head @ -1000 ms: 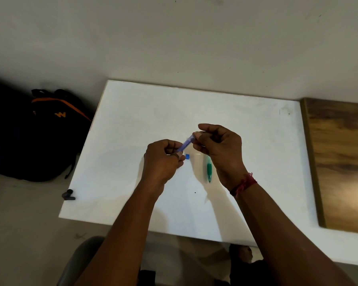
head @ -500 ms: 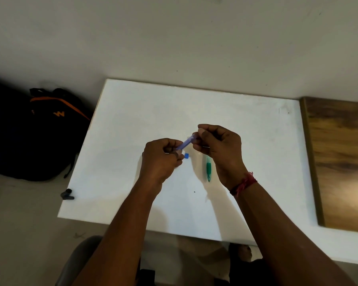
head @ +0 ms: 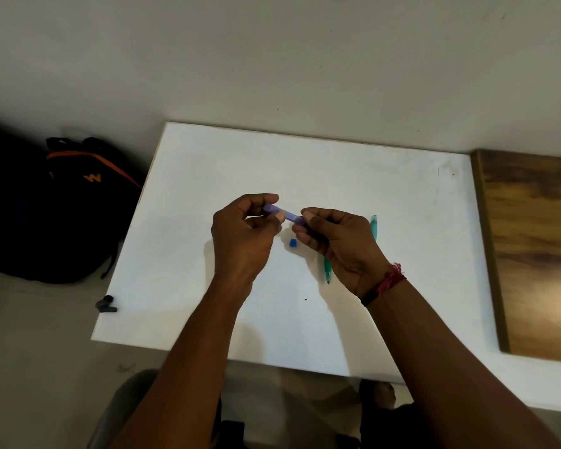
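Above the middle of the white table (head: pixel 208 163), both hands hold a short purple pen barrel (head: pixel 289 215). My left hand (head: pixel 243 234) pinches its left end between thumb and fingers. My right hand (head: pixel 334 241) pinches the right end with curled fingers. A small blue cap (head: pixel 292 243) lies on the table just below the barrel. A green pen (head: pixel 327 270) lies lengthwise under my right hand, which hides its middle; another green pen end (head: pixel 373 226) shows beyond the hand.
A black backpack (head: pixel 62 209) with orange trim sits on the floor left of the table. A small dark object (head: pixel 106 304) lies on the floor by the table's left front corner. A wooden tabletop (head: pixel 538 254) adjoins on the right.
The purple barrel has turned from sloping up to the right to nearly level. My left hand rose and now grips its left end; my right hand shifted slightly right.
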